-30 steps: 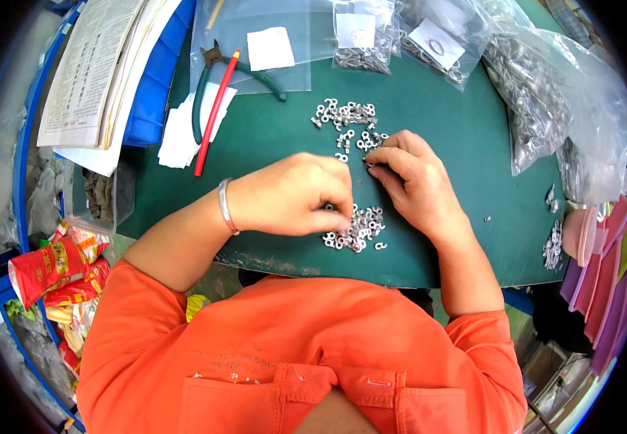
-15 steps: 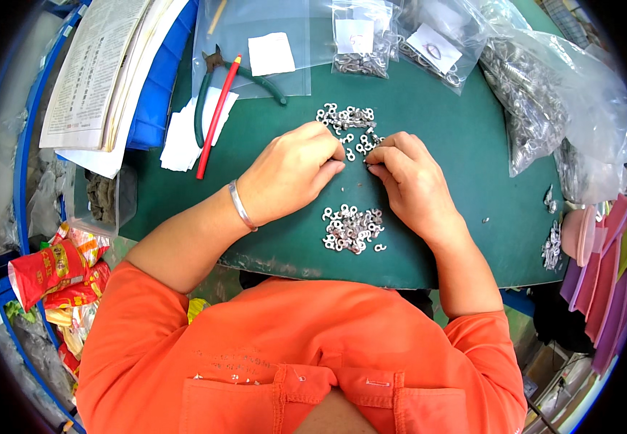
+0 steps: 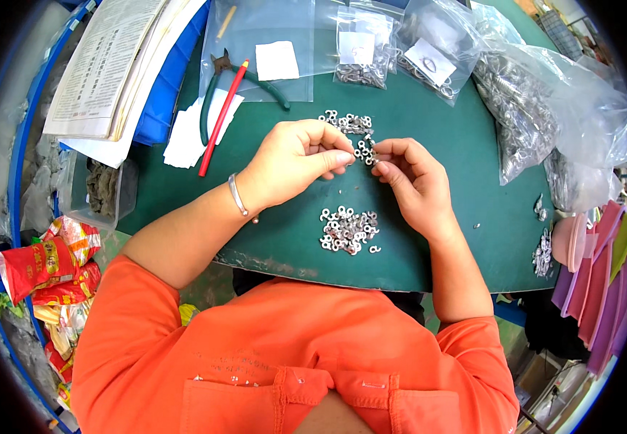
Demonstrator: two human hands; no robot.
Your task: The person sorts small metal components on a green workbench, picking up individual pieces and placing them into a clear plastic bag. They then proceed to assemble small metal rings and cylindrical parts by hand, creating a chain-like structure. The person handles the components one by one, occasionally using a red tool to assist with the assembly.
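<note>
Small silvery metal hooks with ringed ends lie in two piles on the green table. The far pile point(image 3: 357, 124) trails toward the gap between my hands, and the near pile point(image 3: 347, 230) lies closer to my body. My left hand point(image 3: 292, 159), with a metal bangle at its wrist, is closed in a pinch just left of the far hooks. Across from it, my right hand point(image 3: 420, 184) pinches with thumb and forefinger at the right side of the same hooks. What either pinch holds is too small or hidden to make out.
Green-handled cutters point(image 3: 221, 64) and a red pencil point(image 3: 224, 119) lie on white paper at far left. Clear bags of metal parts point(image 3: 519, 108) line the back and right. Newspapers point(image 3: 96, 72) rest on a blue bin point(image 3: 171, 87). A few loose parts point(image 3: 542, 253) sit near the right edge.
My fingertips have shifted slightly: the left fingers have moved a little right, and the right hand's thumb and forefinger show more openly. The view has tilted a little.
</note>
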